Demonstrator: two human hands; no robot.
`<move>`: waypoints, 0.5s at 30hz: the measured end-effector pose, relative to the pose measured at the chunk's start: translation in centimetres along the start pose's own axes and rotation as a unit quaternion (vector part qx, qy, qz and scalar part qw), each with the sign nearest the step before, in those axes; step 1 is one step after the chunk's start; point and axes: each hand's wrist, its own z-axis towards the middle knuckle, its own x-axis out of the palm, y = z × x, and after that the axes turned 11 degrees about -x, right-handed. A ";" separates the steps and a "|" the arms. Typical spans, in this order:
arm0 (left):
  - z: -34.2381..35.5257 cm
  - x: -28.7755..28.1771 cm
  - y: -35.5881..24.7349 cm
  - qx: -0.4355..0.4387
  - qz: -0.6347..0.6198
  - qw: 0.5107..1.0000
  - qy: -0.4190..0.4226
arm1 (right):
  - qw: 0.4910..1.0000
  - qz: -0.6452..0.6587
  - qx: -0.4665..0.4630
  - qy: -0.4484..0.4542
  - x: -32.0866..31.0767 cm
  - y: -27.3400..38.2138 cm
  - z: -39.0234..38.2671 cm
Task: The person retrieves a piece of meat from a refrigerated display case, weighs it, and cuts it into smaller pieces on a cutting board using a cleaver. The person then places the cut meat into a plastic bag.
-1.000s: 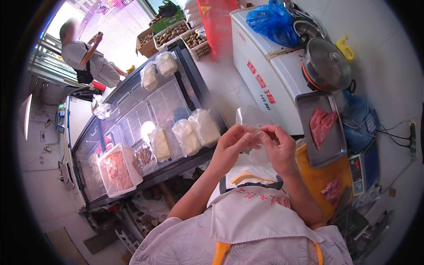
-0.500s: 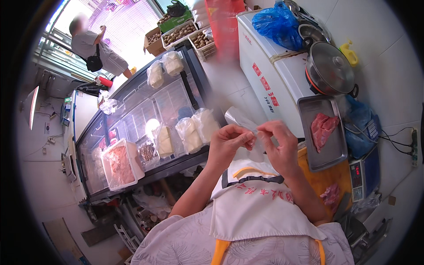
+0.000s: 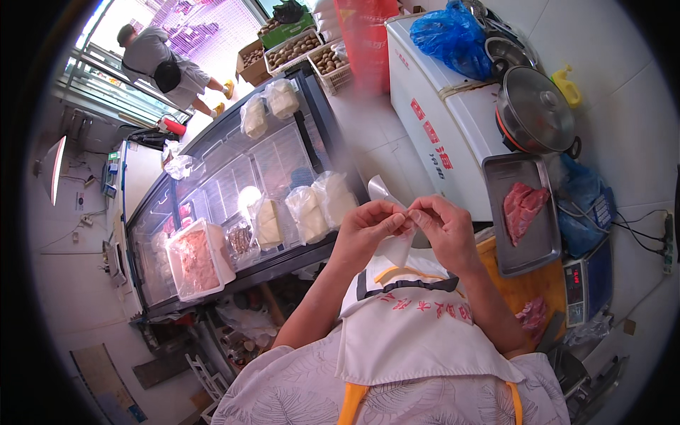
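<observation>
A clear plastic bag (image 3: 398,248) hangs between my two hands, in front of my white apron (image 3: 418,319). My left hand (image 3: 370,225) pinches its edge between thumb and forefinger. Close against it, my right hand (image 3: 444,230) pinches the same edge, the fingertips of both hands nearly touching. One part of the bag sticks up behind the fingers, another hangs below them. To the right of my hands, a piece of raw red meat (image 3: 524,211) lies in a grey metal tray (image 3: 499,248).
On the left stands a glass-topped display case (image 3: 234,173) bearing wrapped white blocks (image 3: 307,214) and a white tub of minced meat (image 3: 197,262). A white chest freezer (image 3: 439,134) carries a lidded pot (image 3: 535,106). At right sit a digital scale (image 3: 577,280) and an orange board (image 3: 492,262). A person (image 3: 159,64) stands by the doorway.
My right hand has closed in against my left, its fingers now pinching the bag's edge. The bag hangs narrower. The person by the doorway has turned and bent forward.
</observation>
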 end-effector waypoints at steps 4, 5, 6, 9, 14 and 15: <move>0.2 -0.2 -0.5 -0.008 0.016 1.000 0.011 | 0.997 0.065 0.030 -0.020 0.3 -0.8 0.1; 0.2 -0.3 -0.5 -0.007 0.015 1.000 0.014 | 0.997 0.069 0.031 -0.018 0.4 -0.9 0.2; 0.1 -0.3 -0.6 -0.006 0.014 1.000 0.017 | 0.997 0.073 0.032 -0.016 0.4 -0.8 0.2; 0.2 -0.2 -0.8 -0.022 0.005 1.000 0.008 | 0.996 0.085 0.040 -0.013 0.4 -0.7 0.4; 0.4 -0.4 -0.8 -0.023 0.007 1.000 -0.003 | 0.996 0.081 0.039 -0.003 0.1 -0.3 0.6; 0.5 -0.4 -0.7 -0.022 0.008 1.000 -0.006 | 0.996 0.086 0.036 -0.002 0.1 -0.3 0.6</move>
